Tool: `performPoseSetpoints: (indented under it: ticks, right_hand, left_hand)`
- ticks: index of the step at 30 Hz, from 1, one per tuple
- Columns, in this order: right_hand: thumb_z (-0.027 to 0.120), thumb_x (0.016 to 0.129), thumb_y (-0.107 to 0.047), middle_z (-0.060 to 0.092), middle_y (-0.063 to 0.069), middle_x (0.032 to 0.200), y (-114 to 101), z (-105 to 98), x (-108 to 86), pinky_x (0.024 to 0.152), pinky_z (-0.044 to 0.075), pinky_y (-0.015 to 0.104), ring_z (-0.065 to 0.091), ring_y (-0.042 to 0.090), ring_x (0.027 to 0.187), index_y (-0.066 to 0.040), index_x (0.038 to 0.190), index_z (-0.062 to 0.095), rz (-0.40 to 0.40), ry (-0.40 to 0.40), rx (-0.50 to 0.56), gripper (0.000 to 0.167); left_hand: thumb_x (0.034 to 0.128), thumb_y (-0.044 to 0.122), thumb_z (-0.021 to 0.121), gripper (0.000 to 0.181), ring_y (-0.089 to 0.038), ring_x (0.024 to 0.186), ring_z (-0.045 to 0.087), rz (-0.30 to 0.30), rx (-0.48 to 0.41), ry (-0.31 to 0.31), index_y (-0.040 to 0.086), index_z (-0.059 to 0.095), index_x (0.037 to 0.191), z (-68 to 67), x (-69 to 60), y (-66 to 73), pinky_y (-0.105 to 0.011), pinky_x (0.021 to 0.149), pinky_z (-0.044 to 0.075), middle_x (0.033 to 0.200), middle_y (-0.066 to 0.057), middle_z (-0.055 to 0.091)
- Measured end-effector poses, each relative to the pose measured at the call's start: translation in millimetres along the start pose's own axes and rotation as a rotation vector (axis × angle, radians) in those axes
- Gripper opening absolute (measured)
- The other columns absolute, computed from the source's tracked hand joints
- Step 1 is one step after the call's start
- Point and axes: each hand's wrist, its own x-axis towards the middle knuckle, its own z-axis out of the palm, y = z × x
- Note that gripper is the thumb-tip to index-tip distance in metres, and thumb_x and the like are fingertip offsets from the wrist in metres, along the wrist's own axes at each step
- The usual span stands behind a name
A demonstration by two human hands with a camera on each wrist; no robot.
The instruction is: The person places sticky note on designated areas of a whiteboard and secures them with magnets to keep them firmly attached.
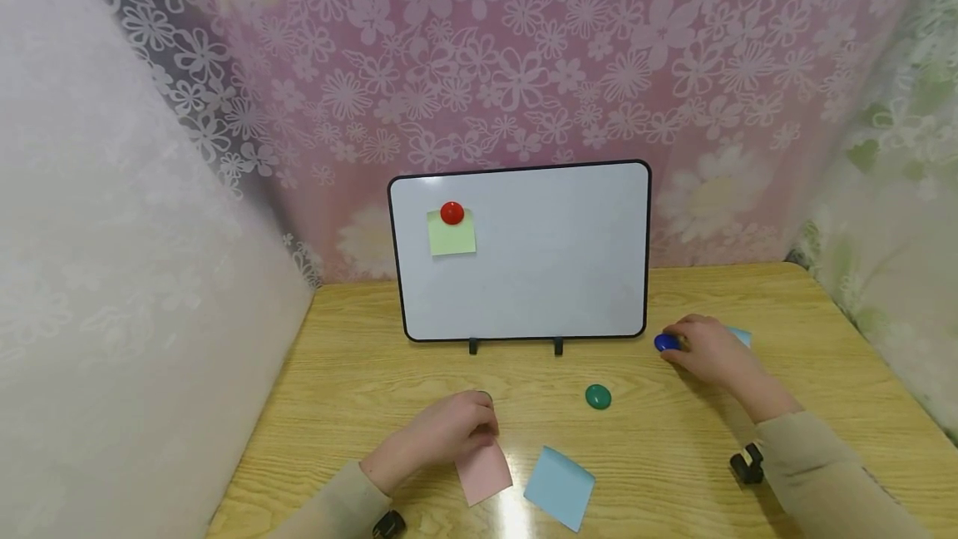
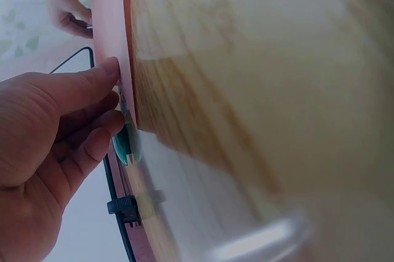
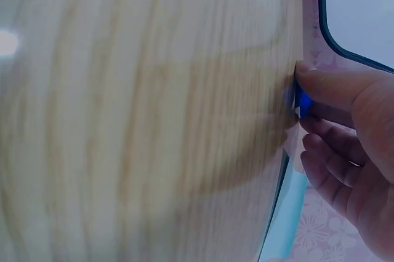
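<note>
Low on the table's left half, my left hand pinches the edge of a pink sticky note. In the left wrist view, the thumb lies on the note and the other fingers curl near a green round magnet. To the right of the whiteboard, my right hand grips a blue round magnet between thumb and fingertips, at the table surface. A light blue sticky note shows partly behind that hand. Between the hands lie a green magnet and another light blue sticky note.
A black-framed whiteboard stands on small black feet at the back of the wooden table. A red magnet holds a yellow-green note on its upper left. Floral-patterned walls border the table.
</note>
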Motion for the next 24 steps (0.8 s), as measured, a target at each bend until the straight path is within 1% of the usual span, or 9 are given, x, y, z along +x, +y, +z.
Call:
performPoseSetpoints:
  ticks: [4, 8, 15, 24]
  right_hand:
    - [0.084, 0.095, -0.026, 0.067, 0.031, 0.123, 1.8, 0.6, 1.3, 0.088, 0.056, 0.063, 0.066, 0.051, 0.108, 0.006, 0.125, 0.073, 0.007, -0.003, -0.006, 0.045]
    - [0.084, 0.094, -0.026, 0.067, 0.032, 0.123, 2.8, 0.4, 2.2, 0.088, 0.056, 0.063, 0.066, 0.052, 0.108, 0.006, 0.125, 0.073, 0.007, -0.004, -0.011, 0.046]
    - [0.085, 0.094, -0.025, 0.067, 0.032, 0.121, 1.4, -1.2, 2.6, 0.088, 0.056, 0.063, 0.066, 0.051, 0.107, 0.007, 0.123, 0.074, 0.010, -0.006, 0.011, 0.044]
    - [0.084, 0.094, -0.023, 0.067, 0.032, 0.121, -0.3, -4.0, 3.5, 0.087, 0.057, 0.061, 0.067, 0.049, 0.105, 0.008, 0.123, 0.072, 0.007, -0.020, 0.034, 0.044]
  left_hand:
    - [0.1005, 0.014, 0.078, 0.007, -0.002, 0.087, 0.063, -0.008, -0.006, 0.000, 0.019, 0.081, 0.098, 0.5, 0.3, 0.2, -0.014, 0.082, 0.051, 0.096, 0.010, 0.067]
    - [0.1001, 0.013, 0.079, 0.007, -0.002, 0.087, 0.062, -0.003, -0.003, 0.007, 0.019, 0.081, 0.097, 0.7, 0.0, 0.7, -0.014, 0.081, 0.051, 0.095, 0.010, 0.066]
    - [0.0993, 0.013, 0.080, 0.008, -0.002, 0.085, 0.061, -0.001, 0.008, 0.015, 0.020, 0.080, 0.094, 0.5, -0.3, 0.7, -0.014, 0.080, 0.051, 0.093, 0.010, 0.065]
    - [0.0982, 0.010, 0.080, 0.013, -0.001, 0.082, 0.060, -0.001, -0.023, 0.032, 0.020, 0.079, 0.091, 0.1, -1.9, -1.8, -0.012, 0.075, 0.049, 0.090, 0.011, 0.066]
